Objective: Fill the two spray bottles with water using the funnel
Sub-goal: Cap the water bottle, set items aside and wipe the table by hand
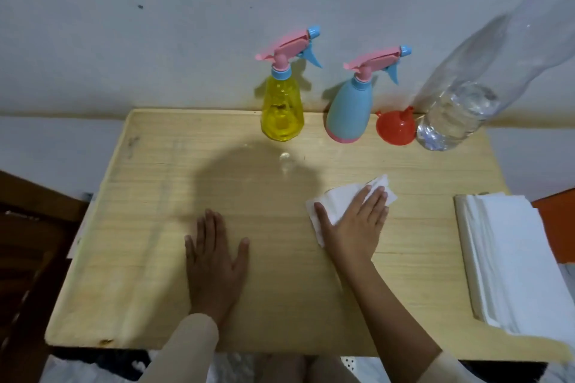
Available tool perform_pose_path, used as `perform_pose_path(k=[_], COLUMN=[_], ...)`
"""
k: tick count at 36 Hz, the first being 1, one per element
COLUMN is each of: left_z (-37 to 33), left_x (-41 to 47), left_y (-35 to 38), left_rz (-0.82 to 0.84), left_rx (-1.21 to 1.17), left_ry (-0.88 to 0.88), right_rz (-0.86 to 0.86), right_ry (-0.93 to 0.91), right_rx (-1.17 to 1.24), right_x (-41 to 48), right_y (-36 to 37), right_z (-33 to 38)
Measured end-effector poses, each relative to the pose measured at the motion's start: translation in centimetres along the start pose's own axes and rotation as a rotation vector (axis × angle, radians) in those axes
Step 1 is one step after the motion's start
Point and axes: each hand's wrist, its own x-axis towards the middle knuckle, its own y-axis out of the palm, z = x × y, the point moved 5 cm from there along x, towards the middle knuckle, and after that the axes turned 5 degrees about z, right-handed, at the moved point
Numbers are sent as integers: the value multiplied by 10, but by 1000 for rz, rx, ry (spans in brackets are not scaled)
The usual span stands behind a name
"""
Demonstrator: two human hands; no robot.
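Observation:
A yellow see-through spray bottle [282, 109] and a light blue spray bottle [350, 112] stand upright at the table's far edge, both with pink and blue trigger heads on. Right of them a red funnel [395, 127] rests mouth down. A large clear plastic water bottle [457, 109] stands beside the funnel, holding a little water at its bottom. My right hand [357, 224] lies flat, pressing a white tissue [339, 199] onto the wood. My left hand [214, 258] rests flat on the table with fingers spread, holding nothing.
The wooden table [155, 227] stands against a pale wall. Small water drops [284, 160] glisten in front of the yellow bottle. A stack of white tissues [516, 258] sits at the right edge. Dark wooden furniture [28, 242] stands to the left.

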Motion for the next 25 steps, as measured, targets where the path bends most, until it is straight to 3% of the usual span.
perform_pose_path(k=[6, 13, 22, 25], left_z=[1, 14, 88, 105], left_x=[0, -4, -31, -34], left_y=[0, -3, -22, -31], left_rz=[12, -14, -34, -51], left_rx=[13, -25, -44, -45], left_ry=[-1, 5, -385, -433], right_rz=[49, -8, 21, 23], right_ry=[-245, -109, -128, -157], right_rx=[-77, -67, -86, -78], right_x=[6, 5, 7, 6], right_y=[10, 6, 18, 20], right_z=[34, 17, 37, 40])
